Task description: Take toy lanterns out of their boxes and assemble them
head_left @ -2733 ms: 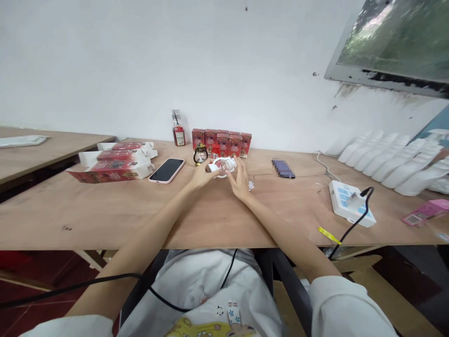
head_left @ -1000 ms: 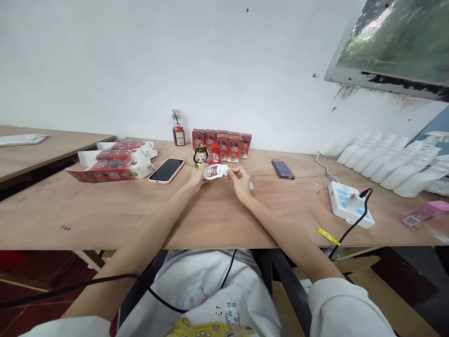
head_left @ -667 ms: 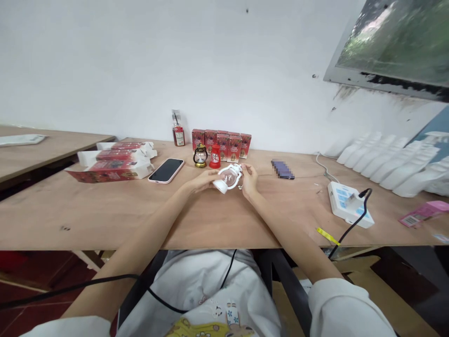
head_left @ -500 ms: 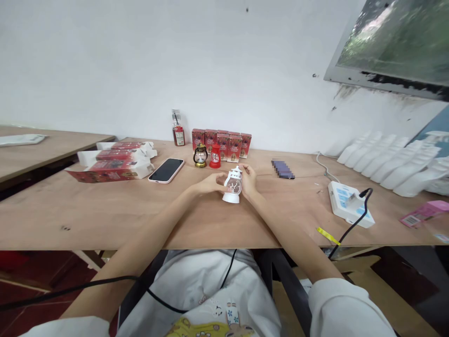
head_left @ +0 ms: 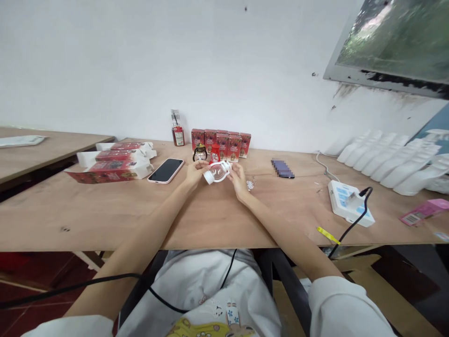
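A small white toy lantern (head_left: 218, 172) with a clear globe lies tilted on its side between my hands, above the middle of the wooden table (head_left: 105, 210). My left hand (head_left: 194, 172) grips its base end with closed fingers. My right hand (head_left: 239, 177) pinches its top end. Just behind stand a black-and-gold lantern (head_left: 200, 152) and a red lantern (head_left: 215, 153). Small loose parts (head_left: 250, 184) lie on the table right of my right hand.
A row of red boxes (head_left: 221, 142) and a small bottle (head_left: 178, 131) stand by the wall. A phone (head_left: 166, 170) and open red cartons (head_left: 114, 164) lie at left. A purple object (head_left: 283, 168), a power strip (head_left: 351, 203) with cable, white packs (head_left: 393, 164) and a pink box (head_left: 424, 211) lie at right.
The white lantern stood upright half a second ago. It is now tipped on its side and lifted back toward the red boxes, still in both hands.
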The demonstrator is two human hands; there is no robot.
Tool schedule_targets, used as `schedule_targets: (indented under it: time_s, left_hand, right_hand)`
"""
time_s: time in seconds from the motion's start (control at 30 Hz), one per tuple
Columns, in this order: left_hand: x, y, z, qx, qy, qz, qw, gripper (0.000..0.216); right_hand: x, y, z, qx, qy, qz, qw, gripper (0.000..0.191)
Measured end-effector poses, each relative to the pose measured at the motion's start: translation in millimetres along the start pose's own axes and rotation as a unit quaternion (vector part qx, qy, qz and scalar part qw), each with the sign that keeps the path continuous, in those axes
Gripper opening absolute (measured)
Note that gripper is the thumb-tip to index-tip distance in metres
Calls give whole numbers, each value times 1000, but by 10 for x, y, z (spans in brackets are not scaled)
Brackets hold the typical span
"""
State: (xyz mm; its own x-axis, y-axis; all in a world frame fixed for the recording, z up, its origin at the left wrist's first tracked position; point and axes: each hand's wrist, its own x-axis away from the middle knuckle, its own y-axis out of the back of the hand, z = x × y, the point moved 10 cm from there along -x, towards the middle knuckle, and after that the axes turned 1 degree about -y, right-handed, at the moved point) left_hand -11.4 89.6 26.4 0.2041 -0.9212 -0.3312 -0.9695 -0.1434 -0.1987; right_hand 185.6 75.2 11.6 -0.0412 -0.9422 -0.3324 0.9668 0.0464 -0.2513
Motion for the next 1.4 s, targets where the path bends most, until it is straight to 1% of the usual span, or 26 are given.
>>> schedule_targets:
  time_s: [0.07,0.13,0.2,0.23,0.3,0.37,0.47,0.6,0.7,0.83,0.87,0.93,1.0,1.07,1.13,1.17,1.3,1.37,1.4]
  left_hand:
    - [-56,149,-24,37,-21,-57,997,32]
    - [-107,338,-15,49,-23,-123,991,32]
    - [-133,536,8,17,-15,-192,981,28]
    - [-140,611,18,-8,-10,-215,976,25]
    - [-149,713,32,-51,-7,-242,969,18]
    - [-149,770,40,-79,-11,-252,964,14]
    - [-125,823,17,-132,-23,-262,956,13]
    - [-98,831,-11,-196,-26,-255,947,13]
    - [-82,841,-21,-238,-18,-252,938,13]
    - [-88,826,-15,-280,-7,-226,933,25]
    - [-87,823,-19,-291,-6,-220,931,28]
    - [-73,826,-36,-315,-6,-215,924,29]
    - [-51,828,-59,-342,-4,-210,916,26]
    - [-31,806,-79,-371,-1,-194,908,21]
    - [-18,742,-89,-400,0,-165,901,17]
    - [-14,693,-88,-414,-1,-144,899,15]
    - [13,441,-58,-458,-11,-54,887,15]
    - [32,340,-44,-474,-19,-22,880,15]
    - [40,303,-38,-482,-22,-9,876,15]
  right_hand:
    - [28,-68,33,-8,8,26,1000,53]
    - [58,-130,33,13,2,58,998,59]
    - [93,-193,-4,61,-9,95,994,60]
    - [113,-229,-33,91,-14,116,989,59]
    - [156,-303,-102,145,-21,158,976,58]
    - [195,-366,-155,183,-20,192,964,56]
    - [228,-416,-170,222,-8,215,951,51]
    - [264,-472,-117,268,25,244,932,43]
    - [294,-504,-88,295,47,259,919,41]
    - [345,-526,-10,305,72,255,915,40]
    - [353,-524,48,309,89,246,914,39]
    - [343,-495,228,328,146,210,909,37]
    - [285,-428,446,354,212,156,897,36]
    - [153,-338,625,387,255,101,880,37]
    - [-66,-261,728,437,269,61,856,42]
    - [-194,-253,749,474,270,56,836,45]
    - [-725,-292,723,613,263,88,739,59]
    - [-957,-273,683,659,246,94,704,71]
    - [-1058,-249,657,675,232,92,694,76]
